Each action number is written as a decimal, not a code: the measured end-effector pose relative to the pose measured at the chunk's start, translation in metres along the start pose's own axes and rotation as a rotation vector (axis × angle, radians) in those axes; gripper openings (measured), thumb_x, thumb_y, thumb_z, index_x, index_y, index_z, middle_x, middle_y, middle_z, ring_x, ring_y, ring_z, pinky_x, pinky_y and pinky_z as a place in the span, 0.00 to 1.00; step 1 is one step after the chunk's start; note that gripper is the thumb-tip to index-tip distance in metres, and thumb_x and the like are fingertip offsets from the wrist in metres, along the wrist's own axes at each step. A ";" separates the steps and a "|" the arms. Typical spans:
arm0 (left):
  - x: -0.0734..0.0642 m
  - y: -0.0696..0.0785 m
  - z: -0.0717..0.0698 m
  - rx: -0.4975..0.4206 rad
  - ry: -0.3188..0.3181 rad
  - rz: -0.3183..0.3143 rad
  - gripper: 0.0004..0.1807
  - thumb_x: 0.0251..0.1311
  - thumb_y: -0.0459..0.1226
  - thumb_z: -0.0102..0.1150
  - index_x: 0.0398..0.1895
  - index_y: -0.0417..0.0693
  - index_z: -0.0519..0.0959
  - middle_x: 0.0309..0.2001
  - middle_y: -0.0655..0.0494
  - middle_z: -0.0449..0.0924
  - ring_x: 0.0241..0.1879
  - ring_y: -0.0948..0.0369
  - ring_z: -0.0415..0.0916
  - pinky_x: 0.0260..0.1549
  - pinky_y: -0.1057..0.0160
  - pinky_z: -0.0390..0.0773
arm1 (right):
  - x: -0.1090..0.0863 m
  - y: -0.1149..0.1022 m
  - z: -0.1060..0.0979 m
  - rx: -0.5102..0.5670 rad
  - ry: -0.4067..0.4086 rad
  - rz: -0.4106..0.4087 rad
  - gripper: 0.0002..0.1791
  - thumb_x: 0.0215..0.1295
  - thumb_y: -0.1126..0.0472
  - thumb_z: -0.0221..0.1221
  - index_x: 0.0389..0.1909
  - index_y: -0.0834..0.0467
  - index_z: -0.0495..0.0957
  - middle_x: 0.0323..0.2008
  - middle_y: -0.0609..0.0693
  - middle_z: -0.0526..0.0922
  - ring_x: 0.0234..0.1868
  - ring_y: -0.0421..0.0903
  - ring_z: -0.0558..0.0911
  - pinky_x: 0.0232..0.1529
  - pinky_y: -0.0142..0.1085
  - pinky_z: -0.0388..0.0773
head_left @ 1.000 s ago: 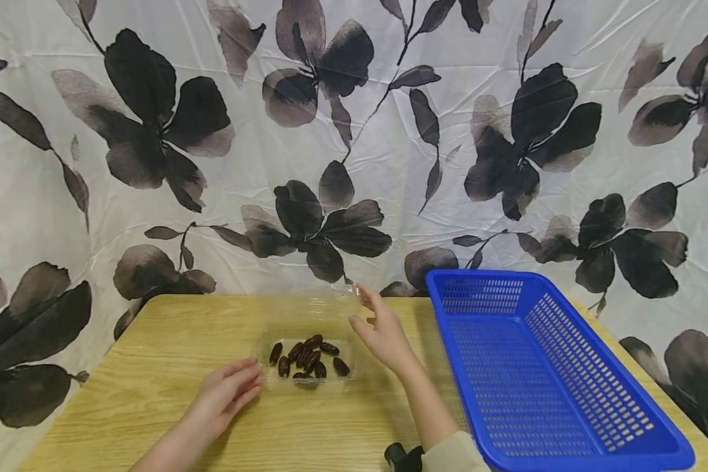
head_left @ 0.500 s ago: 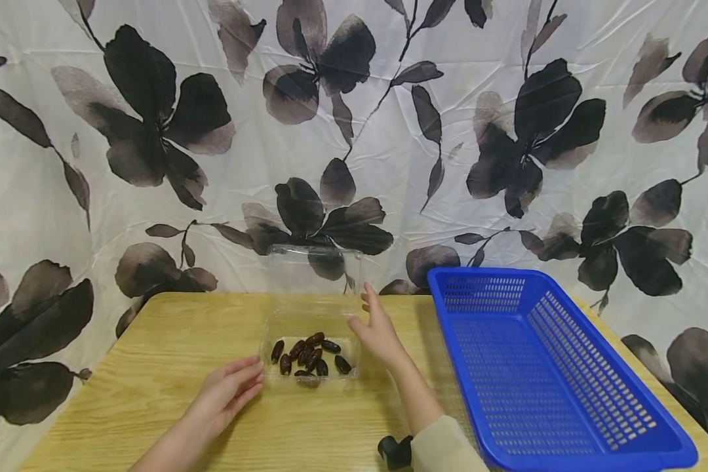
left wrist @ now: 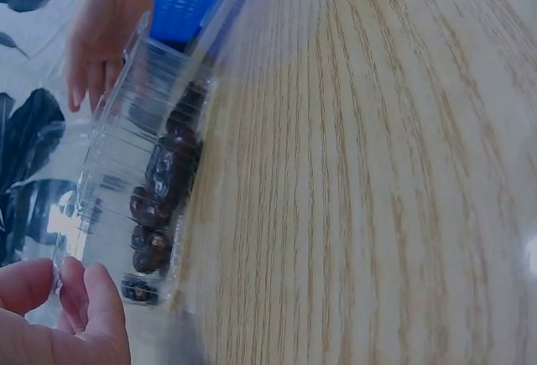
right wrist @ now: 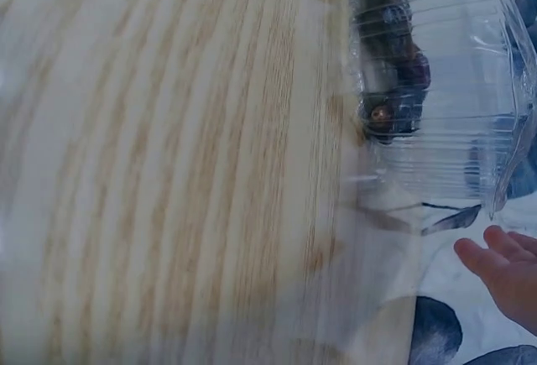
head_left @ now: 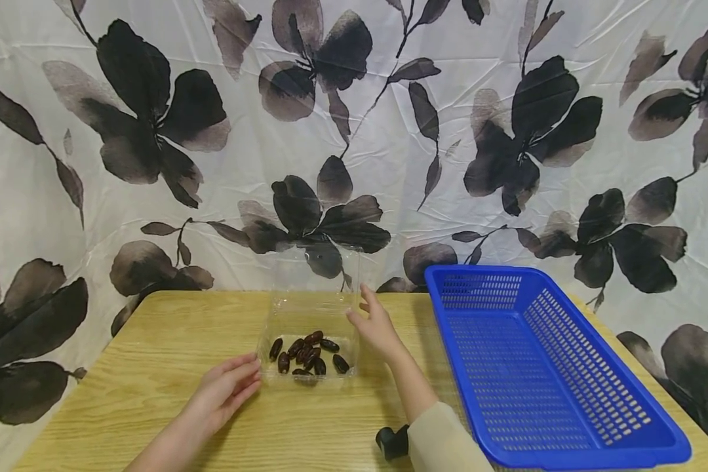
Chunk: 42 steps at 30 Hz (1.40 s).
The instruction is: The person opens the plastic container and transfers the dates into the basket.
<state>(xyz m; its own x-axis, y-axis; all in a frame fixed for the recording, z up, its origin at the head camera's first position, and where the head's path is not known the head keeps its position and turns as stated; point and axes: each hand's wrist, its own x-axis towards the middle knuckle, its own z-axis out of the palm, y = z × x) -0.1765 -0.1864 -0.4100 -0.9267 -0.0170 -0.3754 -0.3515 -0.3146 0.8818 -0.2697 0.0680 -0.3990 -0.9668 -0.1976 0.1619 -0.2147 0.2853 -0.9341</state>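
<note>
A clear plastic clamshell box (head_left: 265, 341) stands on the table with its lid raised at the back. Several dark brown dates (head_left: 311, 353) lie loose on its floor. At the near left side, my left hand (head_left: 227, 390) pinches the box's rim between thumb and fingers; the left wrist view shows this grip, with the left hand (left wrist: 71, 319) at the corner. My right hand (head_left: 377, 328) is held at the box's right side near the hinge, fingers loosely extended and holding nothing. In the right wrist view, the right hand (right wrist: 508, 273) has its fingertips close to the box's edge.
A large blue plastic basket (head_left: 572, 452) with slotted walls stands on the right of the wooden table (head_left: 147, 367). Behind the table hangs a white cloth (head_left: 401, 164) with dark flowers. A black object (head_left: 393, 442) sits at the right sleeve (head_left: 445, 439).
The lid has swung up and back from a lower tilt. My right hand has let go of it and dropped slightly beside the box. The left hand keeps its hold.
</note>
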 end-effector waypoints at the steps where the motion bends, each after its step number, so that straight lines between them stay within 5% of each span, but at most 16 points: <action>1: 0.000 0.000 0.000 0.000 0.000 0.000 0.27 0.62 0.30 0.55 0.62 0.31 0.59 0.35 0.55 0.76 0.36 0.64 0.75 0.45 0.67 0.77 | 0.001 0.000 0.000 0.003 -0.002 0.011 0.36 0.67 0.62 0.52 0.71 0.65 0.46 0.68 0.67 0.52 0.65 0.64 0.59 0.58 0.56 0.65; 14: -0.003 0.001 0.001 -0.009 -0.022 -0.015 0.29 0.63 0.31 0.53 0.64 0.30 0.56 0.35 0.55 0.75 0.36 0.64 0.76 0.44 0.67 0.77 | 0.007 0.002 -0.003 -0.073 0.016 0.028 0.33 0.66 0.64 0.52 0.69 0.66 0.52 0.66 0.67 0.58 0.63 0.65 0.62 0.56 0.55 0.67; 20: -0.004 -0.001 0.001 0.004 -0.032 -0.008 0.29 0.63 0.31 0.53 0.64 0.30 0.55 0.36 0.55 0.75 0.36 0.64 0.75 0.43 0.69 0.77 | 0.007 -0.004 -0.010 -0.179 0.110 -0.009 0.23 0.60 0.68 0.54 0.58 0.66 0.70 0.53 0.66 0.73 0.53 0.62 0.72 0.49 0.50 0.73; 27: -0.005 -0.002 0.000 -0.008 -0.020 -0.001 0.25 0.62 0.30 0.55 0.60 0.32 0.61 0.35 0.55 0.76 0.36 0.64 0.76 0.43 0.68 0.77 | 0.008 -0.019 -0.014 -0.198 0.153 -0.095 0.16 0.53 0.71 0.56 0.45 0.67 0.79 0.33 0.58 0.81 0.36 0.52 0.78 0.35 0.38 0.76; 37: -0.002 -0.002 -0.003 -0.012 -0.030 -0.001 0.21 0.61 0.30 0.56 0.57 0.35 0.66 0.35 0.55 0.78 0.36 0.63 0.77 0.43 0.67 0.78 | 0.010 -0.029 0.000 -0.210 -0.065 -0.105 0.12 0.54 0.72 0.60 0.41 0.66 0.81 0.32 0.56 0.83 0.34 0.47 0.80 0.32 0.32 0.76; 42: 0.000 -0.003 -0.006 -0.006 -0.071 -0.018 0.25 0.62 0.30 0.54 0.61 0.34 0.61 0.35 0.55 0.77 0.36 0.63 0.76 0.42 0.67 0.78 | 0.007 -0.025 0.016 -0.460 -0.153 -0.158 0.12 0.51 0.72 0.60 0.39 0.66 0.82 0.31 0.56 0.82 0.34 0.48 0.80 0.32 0.33 0.76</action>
<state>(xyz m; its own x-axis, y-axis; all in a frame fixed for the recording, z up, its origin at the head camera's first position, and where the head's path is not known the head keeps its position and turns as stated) -0.1749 -0.1912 -0.4139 -0.9276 0.0562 -0.3694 -0.3672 -0.3197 0.8735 -0.2691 0.0448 -0.3791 -0.8936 -0.3973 0.2089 -0.4288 0.6178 -0.6592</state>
